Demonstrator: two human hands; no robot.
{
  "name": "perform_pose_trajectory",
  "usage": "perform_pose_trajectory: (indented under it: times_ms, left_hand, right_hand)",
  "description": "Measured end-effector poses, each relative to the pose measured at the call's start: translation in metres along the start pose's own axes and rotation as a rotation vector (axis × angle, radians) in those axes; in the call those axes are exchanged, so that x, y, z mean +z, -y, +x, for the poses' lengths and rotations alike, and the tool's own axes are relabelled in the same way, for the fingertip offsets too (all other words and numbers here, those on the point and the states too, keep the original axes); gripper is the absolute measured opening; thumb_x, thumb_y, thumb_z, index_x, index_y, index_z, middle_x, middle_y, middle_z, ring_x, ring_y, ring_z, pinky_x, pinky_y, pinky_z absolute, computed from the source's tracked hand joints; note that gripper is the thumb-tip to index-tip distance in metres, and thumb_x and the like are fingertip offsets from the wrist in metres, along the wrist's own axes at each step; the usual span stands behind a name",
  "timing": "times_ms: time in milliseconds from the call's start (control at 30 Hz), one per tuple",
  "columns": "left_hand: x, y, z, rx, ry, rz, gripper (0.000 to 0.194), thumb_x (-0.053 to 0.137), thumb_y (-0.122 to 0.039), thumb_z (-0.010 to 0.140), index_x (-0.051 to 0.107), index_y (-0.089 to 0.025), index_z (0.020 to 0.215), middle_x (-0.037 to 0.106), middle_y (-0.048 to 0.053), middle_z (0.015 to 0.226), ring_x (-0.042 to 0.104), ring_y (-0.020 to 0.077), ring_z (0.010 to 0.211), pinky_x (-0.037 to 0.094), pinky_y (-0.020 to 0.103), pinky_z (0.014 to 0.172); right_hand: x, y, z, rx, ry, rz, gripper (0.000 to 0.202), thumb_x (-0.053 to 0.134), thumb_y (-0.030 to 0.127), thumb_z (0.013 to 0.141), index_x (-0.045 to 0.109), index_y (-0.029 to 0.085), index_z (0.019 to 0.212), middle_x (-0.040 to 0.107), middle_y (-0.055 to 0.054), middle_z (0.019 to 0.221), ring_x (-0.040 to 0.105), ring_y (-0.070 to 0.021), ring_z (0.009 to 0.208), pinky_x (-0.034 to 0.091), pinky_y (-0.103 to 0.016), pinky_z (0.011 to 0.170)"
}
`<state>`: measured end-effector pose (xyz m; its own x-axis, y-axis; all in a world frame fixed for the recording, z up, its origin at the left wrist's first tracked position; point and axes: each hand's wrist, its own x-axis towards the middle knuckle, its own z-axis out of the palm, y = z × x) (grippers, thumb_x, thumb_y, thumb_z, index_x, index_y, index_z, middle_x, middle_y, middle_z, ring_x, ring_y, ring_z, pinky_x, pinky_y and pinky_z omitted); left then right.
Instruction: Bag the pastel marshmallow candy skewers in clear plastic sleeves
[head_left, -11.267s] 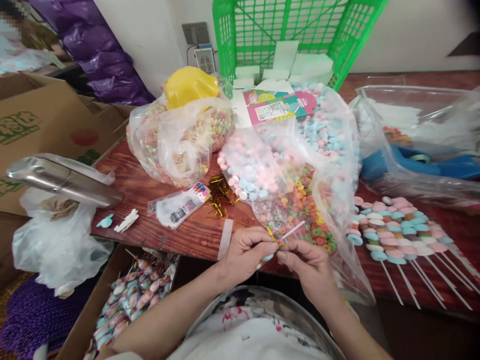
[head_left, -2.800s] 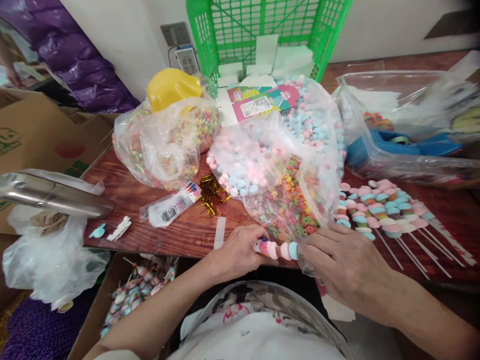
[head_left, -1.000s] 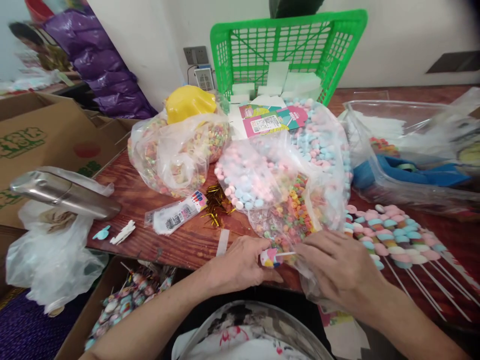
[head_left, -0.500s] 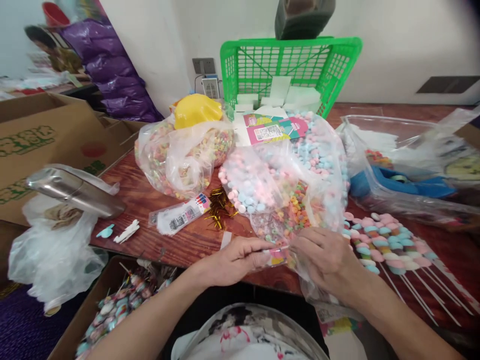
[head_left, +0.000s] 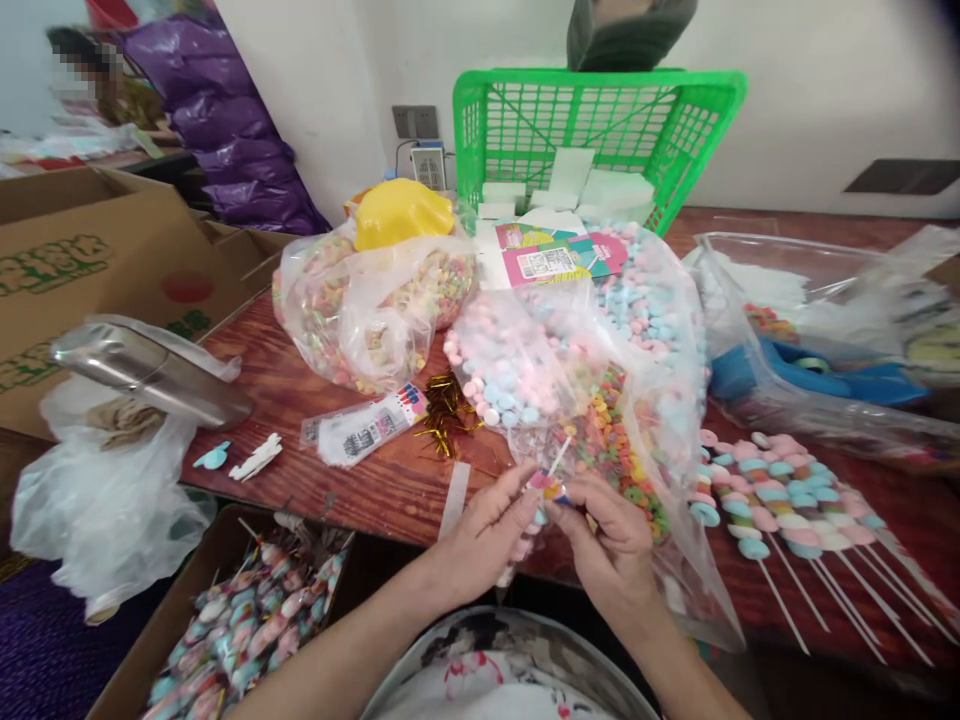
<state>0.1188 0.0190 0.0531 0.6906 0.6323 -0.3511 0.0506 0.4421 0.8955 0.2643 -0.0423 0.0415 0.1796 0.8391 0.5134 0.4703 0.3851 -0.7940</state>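
Note:
My left hand (head_left: 480, 540) is closed around a marshmallow skewer (head_left: 523, 545) in a printed clear wrapper, its white stick pointing up and away. My right hand (head_left: 611, 535) pinches the colourful printed end of the wrapper (head_left: 551, 486) near the stick, fingertips close to those of my left hand. What lies between the right fingertips is partly hidden. Just beyond are open clear bags of pink and blue marshmallows (head_left: 499, 385) and fruit-coloured candy rings (head_left: 600, 425). Gold twist ties (head_left: 446, 412) and flat printed wrappers (head_left: 367, 428) lie left of them.
Finished skewers (head_left: 780, 490) lie at right beside a clear plastic bin (head_left: 817, 250). A green basket (head_left: 600, 95) stands at the back. At left are a steel flask (head_left: 154, 370), a cardboard box (head_left: 97, 260) and a low box of wrapped skewers (head_left: 247, 630). Someone sits far left.
Both hands have turned the skewer so its stick now points up and away. The right hand has shifted left and its fingertips now pinch the wrapper end. The view has shifted slightly.

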Motion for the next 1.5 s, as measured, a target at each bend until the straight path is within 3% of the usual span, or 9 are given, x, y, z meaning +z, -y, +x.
perform_pose_trajectory:
  times_ms: [333, 467, 567, 700, 1000, 1167, 1300, 1400, 1500]
  left_hand:
    - [-0.012, -0.005, 0.001, -0.157, 0.126, 0.134, 0.045, 0.057, -0.061, 0.078, 0.046, -0.017, 0.080, 0.043, -0.006, 0.064, 0.032, 0.0015, 0.042, 0.023, 0.014, 0.038]
    - [-0.012, -0.003, 0.001, -0.195, 0.062, 0.125, 0.036, 0.055, -0.052, 0.079, 0.046, -0.017, 0.079, 0.042, -0.007, 0.063, 0.031, 0.0015, 0.042, 0.023, 0.014, 0.038]
    - [-0.017, 0.000, -0.002, -0.274, 0.092, 0.115, 0.033, 0.056, -0.050, 0.077, 0.049, -0.017, 0.081, 0.044, -0.006, 0.061, 0.035, 0.0032, 0.041, 0.028, 0.015, 0.039]
    - [-0.027, -0.003, -0.010, -0.297, 0.320, 0.178, 0.036, 0.057, -0.052, 0.081, 0.051, -0.016, 0.078, 0.051, -0.002, 0.067, 0.045, 0.0063, 0.053, 0.036, 0.016, 0.048]
    - [-0.027, -0.003, -0.040, 0.236, 0.130, 1.301, 0.022, 0.039, -0.025, 0.093, 0.058, -0.014, 0.088, 0.061, 0.010, 0.091, 0.053, 0.0197, 0.084, 0.043, 0.037, 0.086]
    - [-0.037, 0.004, -0.026, -0.007, 0.120, 0.572, 0.027, 0.046, -0.037, 0.088, 0.058, -0.016, 0.077, 0.054, 0.000, 0.068, 0.048, 0.0110, 0.059, 0.043, 0.024, 0.059]
    - [-0.044, 0.004, -0.014, -0.360, 0.318, 0.072, 0.036, 0.064, -0.051, 0.070, 0.060, -0.016, 0.074, 0.054, -0.002, 0.060, 0.045, 0.0084, 0.045, 0.034, 0.020, 0.042]
    - [-0.043, 0.004, -0.012, -0.345, 0.412, 0.181, 0.031, 0.061, -0.048, 0.076, 0.059, -0.017, 0.072, 0.051, -0.003, 0.055, 0.045, 0.0092, 0.044, 0.037, 0.021, 0.045]
    - [-0.036, 0.003, -0.015, 0.003, 0.290, 0.626, 0.022, 0.052, -0.031, 0.084, 0.057, -0.017, 0.069, 0.054, 0.000, 0.062, 0.050, 0.0127, 0.059, 0.042, 0.024, 0.060]
  right_hand:
    - [0.021, -0.017, -0.010, 0.306, -0.094, 0.134, 0.019, 0.058, 0.024, 0.089, 0.060, 0.018, 0.070, 0.054, 0.003, 0.063, 0.050, -0.0119, 0.058, 0.043, -0.023, 0.055]
    - [0.005, -0.019, -0.009, 0.066, -0.123, -0.080, 0.013, 0.058, 0.016, 0.086, 0.065, 0.021, 0.097, 0.066, -0.005, 0.091, 0.060, -0.0184, 0.081, 0.048, -0.030, 0.071]
    - [-0.017, -0.014, -0.003, -0.367, 0.127, -0.463, 0.041, 0.053, 0.006, 0.086, 0.060, 0.027, 0.121, 0.061, -0.009, 0.125, 0.051, -0.0262, 0.116, 0.039, -0.044, 0.095]
    - [-0.024, -0.011, 0.006, -0.562, 0.423, -0.506, 0.037, 0.041, 0.001, 0.089, 0.063, 0.020, 0.111, 0.071, -0.005, 0.099, 0.054, -0.0233, 0.109, 0.027, -0.050, 0.100]
    - [0.006, -0.011, 0.004, -0.095, 0.769, -0.397, 0.028, 0.045, 0.009, 0.088, 0.061, 0.021, 0.069, 0.064, 0.000, 0.072, 0.056, -0.0143, 0.070, 0.034, -0.029, 0.064]
    - [0.001, 0.006, 0.005, -0.407, 0.427, -0.551, 0.030, 0.044, 0.012, 0.091, 0.064, 0.020, 0.112, 0.069, -0.007, 0.110, 0.056, -0.0266, 0.104, 0.033, -0.044, 0.088]
    - [-0.007, 0.012, 0.009, -0.575, 0.499, -0.470, 0.032, 0.043, 0.004, 0.088, 0.064, 0.016, 0.108, 0.071, -0.004, 0.087, 0.058, -0.0193, 0.088, 0.031, -0.044, 0.090]
    - [-0.008, 0.009, 0.010, -0.506, 0.582, -0.428, 0.028, 0.041, 0.003, 0.086, 0.064, 0.017, 0.089, 0.063, 0.000, 0.067, 0.055, -0.0160, 0.072, 0.032, -0.041, 0.085]
    - [-0.008, -0.001, 0.012, -0.277, 0.647, -0.383, 0.027, 0.043, 0.009, 0.089, 0.060, 0.020, 0.071, 0.059, 0.001, 0.061, 0.052, -0.0150, 0.064, 0.035, -0.035, 0.074]
